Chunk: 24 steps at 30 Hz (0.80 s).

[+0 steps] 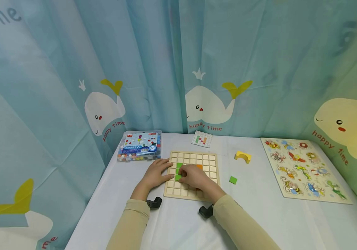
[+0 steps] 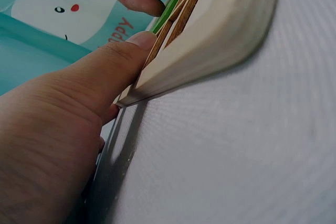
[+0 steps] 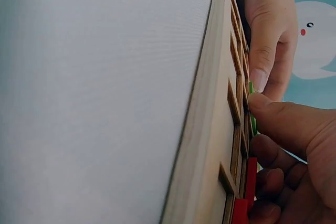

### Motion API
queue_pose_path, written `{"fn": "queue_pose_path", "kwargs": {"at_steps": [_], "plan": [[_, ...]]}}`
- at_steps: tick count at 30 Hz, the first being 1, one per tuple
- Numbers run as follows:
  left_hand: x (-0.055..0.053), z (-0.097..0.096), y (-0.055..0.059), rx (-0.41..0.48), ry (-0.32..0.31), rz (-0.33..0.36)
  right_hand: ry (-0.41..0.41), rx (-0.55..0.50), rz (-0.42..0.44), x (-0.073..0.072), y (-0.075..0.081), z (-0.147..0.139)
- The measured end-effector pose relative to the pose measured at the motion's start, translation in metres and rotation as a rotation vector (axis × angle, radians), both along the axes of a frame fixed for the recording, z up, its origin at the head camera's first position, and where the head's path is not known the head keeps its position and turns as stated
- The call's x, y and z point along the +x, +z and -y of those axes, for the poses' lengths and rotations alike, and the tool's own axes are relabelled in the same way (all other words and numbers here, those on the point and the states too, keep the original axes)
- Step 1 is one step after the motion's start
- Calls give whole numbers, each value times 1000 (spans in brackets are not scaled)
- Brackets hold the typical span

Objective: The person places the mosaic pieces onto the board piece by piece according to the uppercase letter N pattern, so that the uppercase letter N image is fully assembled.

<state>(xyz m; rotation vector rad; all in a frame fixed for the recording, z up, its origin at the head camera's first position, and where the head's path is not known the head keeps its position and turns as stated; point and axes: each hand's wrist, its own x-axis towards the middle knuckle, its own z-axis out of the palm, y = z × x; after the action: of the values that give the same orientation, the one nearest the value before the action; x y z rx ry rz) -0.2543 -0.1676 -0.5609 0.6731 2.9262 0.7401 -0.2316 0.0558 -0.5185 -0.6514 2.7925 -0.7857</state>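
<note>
A wooden grid board (image 1: 194, 156) lies on the white table, with a column of green square tiles (image 1: 179, 166) in its left part and an orange tile (image 1: 199, 166) farther right. My left hand (image 1: 155, 173) rests at the board's left edge, its thumb on top beside the green tiles. Over the board, my right hand (image 1: 194, 176) pinches a green tile (image 3: 254, 124) at the near end of that column, between curled thumb and fingers. Red tiles (image 3: 251, 179) show under this hand in the right wrist view; from above it mostly hides them.
Behind the board lies a patterned grid card (image 1: 202, 139). A clear box of colored beads (image 1: 139, 146) stands back left. To the right are a loose green tile (image 1: 233, 180), a yellow arch block (image 1: 243, 157) and an insect puzzle board (image 1: 306, 170). A curtain (image 1: 153, 69) hangs behind.
</note>
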Motion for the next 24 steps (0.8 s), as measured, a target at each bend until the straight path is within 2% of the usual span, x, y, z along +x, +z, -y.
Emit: {"fn": "queue_pose_path", "kwargs": {"at_steps": [8,13,20,24], "plan": [[0,0,0,8,-4,-6,-11,-78,32,-1,1,-6],[0,0,1,5,-4,-2,-23,-145,25,2,9,-16],[-1,-1,1,-4,2,-2,-121,-175,26,8,25,-36],[-1,-1,-1,4,-1,1,-140,-188,7,11,29,-53]]}}
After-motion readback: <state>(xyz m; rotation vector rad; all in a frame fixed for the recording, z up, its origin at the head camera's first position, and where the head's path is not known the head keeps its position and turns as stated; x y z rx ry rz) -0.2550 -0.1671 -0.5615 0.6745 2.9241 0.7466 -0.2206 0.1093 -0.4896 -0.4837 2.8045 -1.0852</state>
